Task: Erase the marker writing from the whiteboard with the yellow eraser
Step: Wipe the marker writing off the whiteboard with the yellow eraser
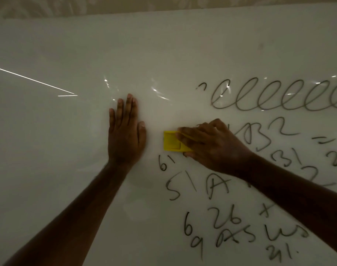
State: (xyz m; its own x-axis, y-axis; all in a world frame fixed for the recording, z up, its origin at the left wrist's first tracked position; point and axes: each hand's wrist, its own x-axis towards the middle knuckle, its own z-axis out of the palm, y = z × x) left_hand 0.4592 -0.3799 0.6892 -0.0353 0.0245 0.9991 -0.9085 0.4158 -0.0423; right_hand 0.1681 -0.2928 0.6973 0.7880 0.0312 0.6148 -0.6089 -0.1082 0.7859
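Two bare forearms enter from the lower edge of the frame. The left hand (pixel 126 135) lies flat and open on the whiteboard (pixel 58 54), fingers together. The right hand (pixel 213 146) grips the yellow eraser (pixel 171 141) at the centre, pressed on the board. Marker writing (pixel 217 185) fills the right side: loops above, then "61", "S1A", "26", "69", "21".

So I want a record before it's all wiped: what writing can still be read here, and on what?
All on the whiteboard, in dark marker:
"61" below the yellow eraser
"S1 A"
"26", with "+" to its right
"6", "9", "AS", "WS", loosely
"21." at the bottom
"B2", "=", "31", "2" beside the right hand, uncertain
A row of loops, no letters
The eraser shows no label.
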